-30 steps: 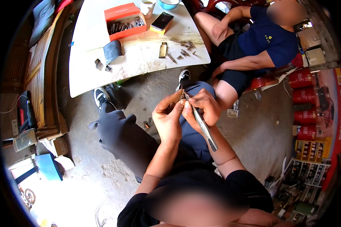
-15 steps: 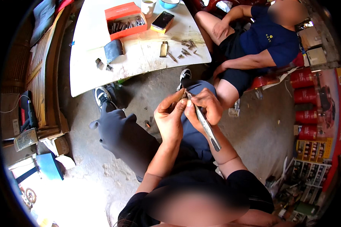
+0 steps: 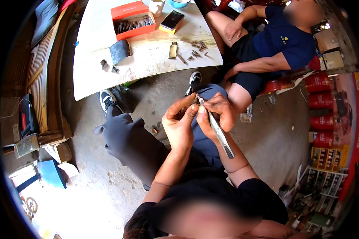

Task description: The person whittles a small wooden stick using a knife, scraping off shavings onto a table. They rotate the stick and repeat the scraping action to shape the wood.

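Above my lap, my left hand [image 3: 179,122] pinches a small dark piece [image 3: 196,101] between thumb and fingertips; its kind is too small to make out. My right hand [image 3: 222,113] is closed around a grey metal-handled utility knife [image 3: 222,137]. The knife's handle slants down toward my right forearm, and its tip end meets the small piece at my left fingertips. The fingers of both hands nearly touch each other there.
Ahead is a white table [image 3: 91,79] with a red box [image 3: 146,30] of dark pieces, a phone [image 3: 172,20], a mug [image 3: 156,6], a small open case [image 3: 172,51] and several brown bits [image 3: 196,53]. A seated person [image 3: 263,51] is close by on the right.
My right hand and the knife have shifted very slightly to the right. My left hand keeps its pinch in nearly the same place.
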The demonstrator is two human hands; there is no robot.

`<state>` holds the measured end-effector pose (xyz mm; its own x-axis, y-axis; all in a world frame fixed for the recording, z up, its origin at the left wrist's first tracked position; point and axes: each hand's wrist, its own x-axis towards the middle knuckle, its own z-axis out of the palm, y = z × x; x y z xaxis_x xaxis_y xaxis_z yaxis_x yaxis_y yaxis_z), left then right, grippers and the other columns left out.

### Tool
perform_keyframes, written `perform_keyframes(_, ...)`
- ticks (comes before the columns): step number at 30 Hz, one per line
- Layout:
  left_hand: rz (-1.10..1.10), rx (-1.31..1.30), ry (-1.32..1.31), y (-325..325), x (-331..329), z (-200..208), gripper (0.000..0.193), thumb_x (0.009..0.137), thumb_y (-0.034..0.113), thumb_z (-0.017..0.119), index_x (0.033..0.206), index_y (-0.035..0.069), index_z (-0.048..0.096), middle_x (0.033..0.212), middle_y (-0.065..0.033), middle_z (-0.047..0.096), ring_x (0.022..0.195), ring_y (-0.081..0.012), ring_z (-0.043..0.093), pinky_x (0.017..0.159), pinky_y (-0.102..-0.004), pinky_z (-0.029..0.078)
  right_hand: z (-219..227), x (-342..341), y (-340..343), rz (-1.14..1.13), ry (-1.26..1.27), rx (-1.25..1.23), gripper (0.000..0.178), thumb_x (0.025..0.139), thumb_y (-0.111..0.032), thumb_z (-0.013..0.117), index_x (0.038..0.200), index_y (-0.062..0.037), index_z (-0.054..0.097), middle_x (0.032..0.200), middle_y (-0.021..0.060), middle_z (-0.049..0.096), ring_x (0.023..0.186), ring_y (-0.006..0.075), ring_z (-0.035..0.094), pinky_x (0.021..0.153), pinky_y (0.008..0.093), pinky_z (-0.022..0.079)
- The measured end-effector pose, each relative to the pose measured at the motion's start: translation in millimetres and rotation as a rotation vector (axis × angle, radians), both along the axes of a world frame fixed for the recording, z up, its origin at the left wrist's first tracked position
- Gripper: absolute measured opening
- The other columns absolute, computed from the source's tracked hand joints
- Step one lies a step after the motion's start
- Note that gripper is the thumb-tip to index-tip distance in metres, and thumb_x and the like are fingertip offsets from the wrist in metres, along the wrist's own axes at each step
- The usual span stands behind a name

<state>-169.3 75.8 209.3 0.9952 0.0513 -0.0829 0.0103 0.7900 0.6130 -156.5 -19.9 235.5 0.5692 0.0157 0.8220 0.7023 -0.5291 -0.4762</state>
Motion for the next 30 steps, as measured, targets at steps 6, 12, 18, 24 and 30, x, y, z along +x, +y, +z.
perform_keyframes(6, -0.010, -0.010, 0.033, 6, 1, 4, 0.026, 0.078, -0.009, 0.065, 0.104, -0.006, 0.063, 0.098, -0.0112, 0.066, 0.088, -0.0145, 0.062, 0.082, -0.0261, 0.050, 3, 3, 3, -0.009, 0.017, -0.025, 0.016, 0.071, 0.004, 0.066, 0.080, 0.0001, 0.053, 0.070, 0.0113, 0.058, 0.055, 0.0225, 0.054, 0.051, 0.0317, 0.043)
perform_keyframes(12, -0.033, 0.153, 0.084, 1, 0, 5, 0.023, 0.081, -0.009, 0.059, 0.103, -0.006, 0.063, 0.098, -0.0118, 0.066, 0.088, -0.0151, 0.061, 0.081, -0.0276, 0.049, 5, -1, -8, 0.015, 0.025, -0.047, 0.015, 0.072, 0.002, 0.067, 0.079, -0.0021, 0.054, 0.069, 0.0088, 0.058, 0.056, 0.0215, 0.055, 0.050, 0.0316, 0.044)
perform_keyframes(18, 0.009, 0.018, 0.025, 3, -1, -5, 0.025, 0.080, -0.007, 0.063, 0.105, -0.006, 0.062, 0.098, -0.0131, 0.066, 0.088, -0.0162, 0.063, 0.083, -0.0277, 0.050, 6, 0, -2, 0.022, 0.035, -0.045, 0.017, 0.070, 0.003, 0.067, 0.080, -0.0005, 0.054, 0.071, 0.0101, 0.058, 0.055, 0.0205, 0.052, 0.050, 0.0298, 0.041)
perform_keyframes(24, -0.023, 0.009, 0.017, -2, 0, -4, 0.027, 0.080, -0.007, 0.064, 0.106, -0.006, 0.061, 0.097, -0.0124, 0.066, 0.088, -0.0159, 0.063, 0.083, -0.0275, 0.049, 7, -4, -7, 0.007, 0.064, -0.009, 0.016, 0.068, 0.004, 0.067, 0.077, -0.0017, 0.054, 0.068, 0.0097, 0.058, 0.055, 0.0224, 0.055, 0.049, 0.0304, 0.044)
perform_keyframes(30, -0.030, -0.021, 0.016, -2, 5, -5, 0.026, 0.080, -0.007, 0.063, 0.106, -0.006, 0.060, 0.099, -0.0120, 0.065, 0.090, -0.0159, 0.062, 0.084, -0.0276, 0.048, 8, 2, -8, 0.002, 0.062, -0.011, 0.016, 0.068, 0.002, 0.067, 0.079, -0.0018, 0.056, 0.070, 0.0101, 0.059, 0.055, 0.0227, 0.054, 0.050, 0.0302, 0.043)
